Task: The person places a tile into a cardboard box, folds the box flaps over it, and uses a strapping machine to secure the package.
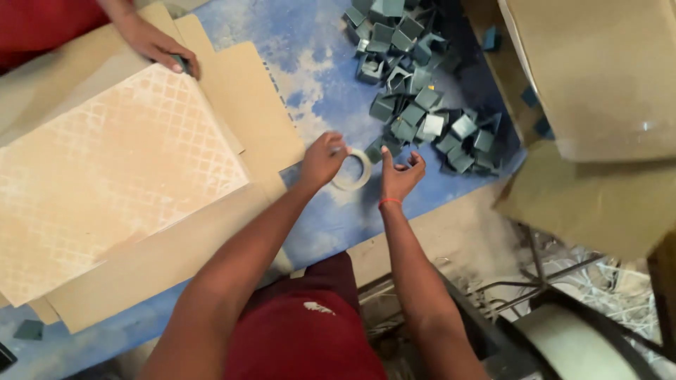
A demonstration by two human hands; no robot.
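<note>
My left hand grips a pale roll of tape that hangs just above the blue worktable. To the right of the roll, my right hand is held with its fingers spread and nothing in it. A stack of beige tiles with a diamond lattice pattern lies on flat brown cardboard at the left. Another person's hand rests on the tiles' far corner, over a small dark piece.
A heap of several grey-green corner pieces lies on the table beyond my hands. Brown cardboard sheets lean at the right. A metal frame and a round pale object are below right.
</note>
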